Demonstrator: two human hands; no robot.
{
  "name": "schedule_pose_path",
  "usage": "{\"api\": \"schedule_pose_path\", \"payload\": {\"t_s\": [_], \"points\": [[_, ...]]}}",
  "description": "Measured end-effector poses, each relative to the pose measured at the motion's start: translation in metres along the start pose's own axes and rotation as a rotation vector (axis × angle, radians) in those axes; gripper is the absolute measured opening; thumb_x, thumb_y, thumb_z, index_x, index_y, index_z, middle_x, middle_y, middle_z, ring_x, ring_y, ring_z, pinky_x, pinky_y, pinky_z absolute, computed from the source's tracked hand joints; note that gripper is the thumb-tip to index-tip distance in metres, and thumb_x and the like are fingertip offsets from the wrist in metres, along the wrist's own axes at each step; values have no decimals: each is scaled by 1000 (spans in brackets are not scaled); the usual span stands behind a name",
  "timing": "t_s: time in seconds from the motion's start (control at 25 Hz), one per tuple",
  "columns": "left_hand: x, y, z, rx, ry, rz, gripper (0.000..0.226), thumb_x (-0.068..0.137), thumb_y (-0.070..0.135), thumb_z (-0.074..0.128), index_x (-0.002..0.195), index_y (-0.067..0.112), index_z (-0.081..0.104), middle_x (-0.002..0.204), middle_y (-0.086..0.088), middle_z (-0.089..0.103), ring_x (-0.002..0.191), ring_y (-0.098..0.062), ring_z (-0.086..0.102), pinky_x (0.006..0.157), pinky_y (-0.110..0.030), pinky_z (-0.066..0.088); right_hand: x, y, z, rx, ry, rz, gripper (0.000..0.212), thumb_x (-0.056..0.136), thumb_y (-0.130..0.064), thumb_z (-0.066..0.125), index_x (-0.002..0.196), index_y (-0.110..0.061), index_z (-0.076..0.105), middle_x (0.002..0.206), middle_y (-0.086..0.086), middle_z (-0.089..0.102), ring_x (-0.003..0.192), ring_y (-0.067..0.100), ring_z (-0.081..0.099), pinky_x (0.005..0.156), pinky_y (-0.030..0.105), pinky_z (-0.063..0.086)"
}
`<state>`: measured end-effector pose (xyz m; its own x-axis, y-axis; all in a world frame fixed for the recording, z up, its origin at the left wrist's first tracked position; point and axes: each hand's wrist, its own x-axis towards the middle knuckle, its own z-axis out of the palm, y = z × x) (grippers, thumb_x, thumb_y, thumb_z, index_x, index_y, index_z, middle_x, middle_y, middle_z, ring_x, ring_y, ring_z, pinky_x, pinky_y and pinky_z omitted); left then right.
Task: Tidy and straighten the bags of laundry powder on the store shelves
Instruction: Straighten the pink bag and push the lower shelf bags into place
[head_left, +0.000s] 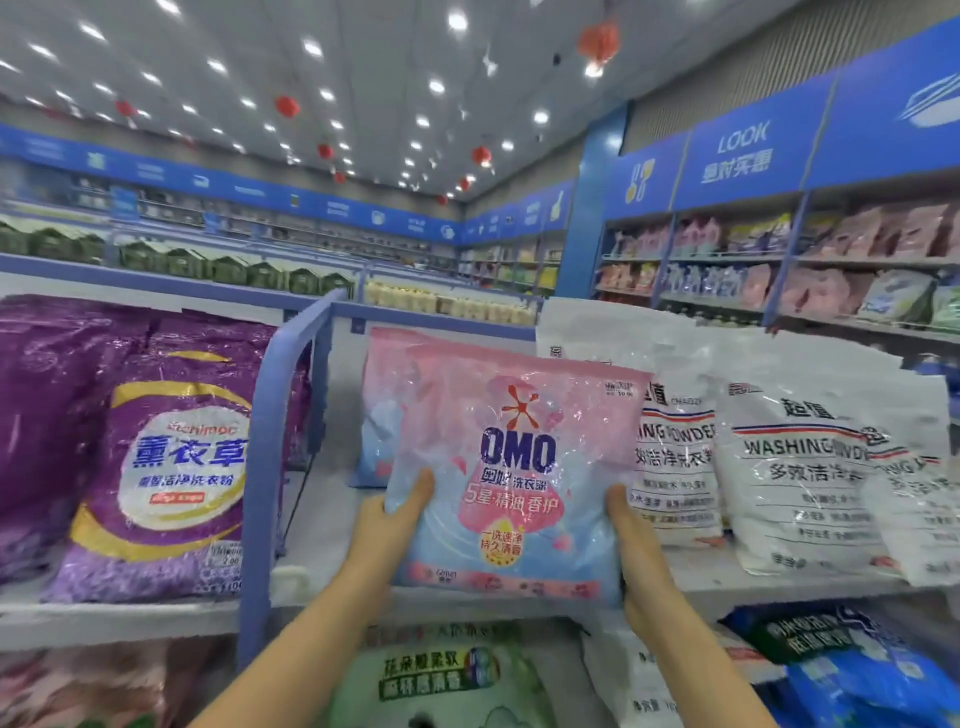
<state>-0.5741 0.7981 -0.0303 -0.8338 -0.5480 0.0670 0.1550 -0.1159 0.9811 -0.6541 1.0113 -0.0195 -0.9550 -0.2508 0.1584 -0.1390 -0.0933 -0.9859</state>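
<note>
Both hands hold one bag: the left hand (395, 519) grips the lower left edge of the OMO laundry powder bag (514, 467), thumb across the front, and the right hand (631, 540) clasps the lower right edge the same way. That bag stands upright at the front edge of the shelf (130, 618), printed face toward the camera, long axis close to vertical, top edge sloping slightly down to the right. Just behind it leans a second pink bag (382, 410). A blue divider (275, 441) separates it from purple lavender powder bags (176, 467) on the left. White washing powder bags (800, 478) crowd its right side, the nearest partly hidden behind it.
</note>
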Motion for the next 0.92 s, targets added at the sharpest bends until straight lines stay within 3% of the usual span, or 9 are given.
{"api": "schedule_pose_path", "payload": {"t_s": [0.12, 0.2, 0.28, 0.4, 0.56, 0.68, 0.8, 0.92], "points": [[35, 1, -13, 10, 162, 24, 41, 80, 46, 68, 71, 9, 54, 73, -12, 57, 73, -23, 55, 66, -31, 43, 49, 21, 25, -16, -112, -42, 95, 64, -85, 49, 132, -18, 49, 137, 0, 50, 125, 21, 47, 110, 49, 33], [54, 1, -19, 4, 270, 62, 35, 84, 36, 66, 67, 8, 53, 65, -8, 58, 64, -22, 56, 57, -24, 45, 75, 28, 44, -18, -166, -67, 69, 83, -66, 45, 129, -15, 48, 134, -5, 47, 122, 15, 44, 112, 42, 30], [69, 1, -24, -7, 366, 90, 33, 84, 32, 67, 67, 7, 54, 64, -6, 57, 62, -21, 54, 53, -22, 44, 97, 30, 62, -45, -178, -68, 44, 94, -45, 39, 126, -16, 49, 121, -5, 50, 115, 14, 45, 104, 31, 33], [96, -5, -24, -12, 483, 108, 34, 83, 28, 69, 60, 9, 52, 60, -3, 54, 56, -19, 49, 46, -20, 38, 125, 38, 80, -43, -184, -71, 33, 95, -40, 41, 114, -15, 53, 112, -3, 57, 110, 15, 50, 99, 28, 37], [120, -14, -10, 99, 618, 102, 33, 82, 37, 67, 74, 6, 59, 72, -8, 57, 70, -24, 53, 63, -31, 41, 159, 58, 95, -85, 4, -79, 47, 91, -50, 46, 109, -10, 62, 109, 9, 66, 107, 27, 59, 98, 43, 46], [119, -19, -5, 164, 646, 87, 30, 86, 40, 61, 85, 11, 55, 84, -8, 57, 80, -27, 53, 70, -31, 40, 165, 69, 100, -131, 63, -105, 57, 83, -63, 47, 99, -12, 65, 102, 12, 69, 98, 28, 63, 92, 48, 49], [119, -24, -8, 198, 619, 82, 31, 89, 41, 56, 91, 10, 55, 89, -10, 55, 83, -27, 50, 73, -31, 39, 160, 67, 99, -144, 98, -146, 39, 93, -43, 48, 79, -8, 60, 89, 25, 66, 80, 26, 61, 81, 44, 51], [122, -28, -9, 217, 588, 66, 38, 89, 45, 53, 95, 8, 58, 93, -13, 58, 87, -30, 54, 77, -36, 44, 160, 67, 95, -133, 86, -171, 32, 96, -36, 44, 88, -8, 59, 89, 15, 65, 83, 24, 59, 78, 35, 48]]}}
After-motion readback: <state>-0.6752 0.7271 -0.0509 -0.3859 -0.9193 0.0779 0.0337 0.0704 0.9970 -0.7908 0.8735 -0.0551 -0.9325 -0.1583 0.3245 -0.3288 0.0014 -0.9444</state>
